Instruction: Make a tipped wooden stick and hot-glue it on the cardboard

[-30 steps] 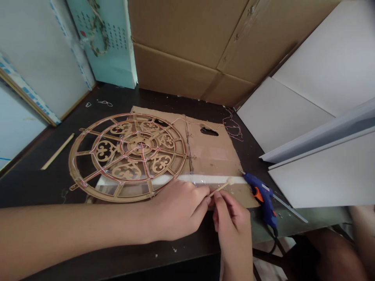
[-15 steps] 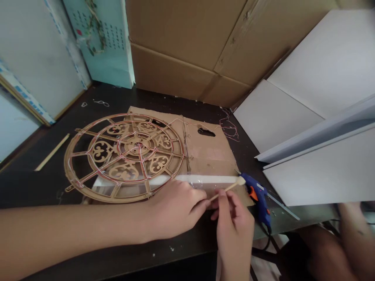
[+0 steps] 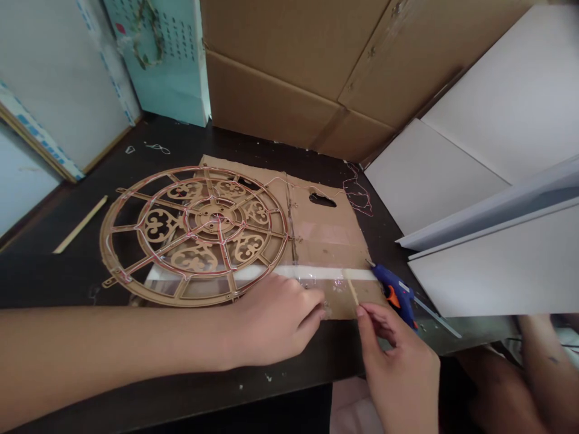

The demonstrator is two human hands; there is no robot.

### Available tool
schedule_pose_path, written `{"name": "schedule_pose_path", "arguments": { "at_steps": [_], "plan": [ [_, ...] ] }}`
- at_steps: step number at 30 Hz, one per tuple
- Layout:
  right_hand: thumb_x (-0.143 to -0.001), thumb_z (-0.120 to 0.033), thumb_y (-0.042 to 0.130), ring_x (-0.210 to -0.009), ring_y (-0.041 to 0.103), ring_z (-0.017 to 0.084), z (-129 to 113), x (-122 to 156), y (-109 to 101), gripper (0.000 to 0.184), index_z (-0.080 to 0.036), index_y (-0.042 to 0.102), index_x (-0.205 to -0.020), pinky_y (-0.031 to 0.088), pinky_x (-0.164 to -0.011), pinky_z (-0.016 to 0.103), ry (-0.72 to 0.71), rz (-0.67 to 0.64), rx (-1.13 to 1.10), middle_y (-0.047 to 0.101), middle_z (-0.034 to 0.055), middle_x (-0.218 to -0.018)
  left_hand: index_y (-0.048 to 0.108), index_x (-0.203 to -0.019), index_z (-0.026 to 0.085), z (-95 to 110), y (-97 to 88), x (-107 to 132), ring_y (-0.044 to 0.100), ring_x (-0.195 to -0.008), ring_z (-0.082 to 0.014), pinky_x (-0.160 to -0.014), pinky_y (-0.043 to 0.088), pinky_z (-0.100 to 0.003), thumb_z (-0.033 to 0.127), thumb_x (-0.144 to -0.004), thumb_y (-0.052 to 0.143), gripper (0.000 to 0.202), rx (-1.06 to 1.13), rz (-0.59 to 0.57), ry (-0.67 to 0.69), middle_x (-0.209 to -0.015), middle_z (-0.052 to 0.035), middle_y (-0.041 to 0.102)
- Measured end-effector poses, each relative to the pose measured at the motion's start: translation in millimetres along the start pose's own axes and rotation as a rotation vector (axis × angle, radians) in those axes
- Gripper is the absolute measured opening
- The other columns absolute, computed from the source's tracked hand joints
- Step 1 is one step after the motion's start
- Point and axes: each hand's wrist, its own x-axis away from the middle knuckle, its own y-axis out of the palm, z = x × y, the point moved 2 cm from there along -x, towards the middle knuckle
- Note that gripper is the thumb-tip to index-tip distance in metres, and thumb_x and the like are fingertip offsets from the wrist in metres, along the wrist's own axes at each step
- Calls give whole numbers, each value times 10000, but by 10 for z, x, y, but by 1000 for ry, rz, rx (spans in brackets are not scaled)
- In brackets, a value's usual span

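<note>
My left hand (image 3: pixel 271 322) rests with curled fingers on the near edge of a cardboard sheet (image 3: pixel 325 241), just below a white strip under transparent tape (image 3: pixel 312 272). It holds nothing that I can see. My right hand (image 3: pixel 398 367) pinches a thin wooden stick (image 3: pixel 351 287) between thumb and fingers, with the stick's far end at the white strip. A round laser-cut wooden wheel (image 3: pixel 105 253), threaded with thin pink and white wire, lies on the sheet left of my hands. A blue hot glue gun (image 3: pixel 394 298) lies just beyond my right hand.
A loose wooden strip (image 3: pixel 81 224) lies on the dark table (image 3: pixel 181 138) at left. A tangle of thin wire (image 3: pixel 357 196) sits behind the sheet. Cardboard boxes (image 3: pixel 271 78) stand behind, white panels (image 3: pixel 470 175) at right.
My right hand has moved right and nearer me, and the stick has turned from nearly level to steeply upright. My left hand stays about where it was. The view has shifted slightly.
</note>
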Motion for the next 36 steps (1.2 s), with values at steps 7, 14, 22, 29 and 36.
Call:
{"name": "schedule_pose_path", "arguments": {
  "at_steps": [7,14,22,29,36],
  "plan": [
    [-999,-382,557,-665,639,163,-39,55,75,233,-187,678,-960,453,-652,261,-82,97,76,698,24,-825,731,-973,223,-2,1,-1,699,-683,-264,-598,437,-358,297,-957,477,265,13,12,4,-751,-66,726],
    [-1023,-385,498,-756,620,204,-37,66,136,250,-198,638,-933,442,-705,298,-89,54,101,662,43,-851,722,-962,237,8,-11,-4,683,-660,-257,-580,422,-359,302,-953,488,244,4,21,10,-747,-46,724],
    [-1012,-466,485,-1238,522,360,-138,183,117,452,-140,579,-1312,390,-1044,542,-129,95,155,586,185,-1317,699,-965,256,4,0,5,675,-654,-263,-579,427,-371,316,-960,465,241,-3,2,-13,-727,-27,708],
    [-1060,-466,377,-1516,152,376,-185,334,271,638,-65,331,-1555,268,-1170,621,-164,-77,136,318,194,-1604,699,-951,237,15,-16,-10,678,-668,-256,-586,438,-367,312,-952,481,231,2,-11,-11,-745,-27,715],
    [-1076,-454,321,-1532,38,387,-122,337,317,680,-37,189,-1597,230,-1181,666,-155,-128,166,177,221,-1646,716,-953,229,22,-28,-16,674,-663,-245,-576,431,-352,314,-948,502,231,16,-9,-17,-752,-32,721]
  ]
}}
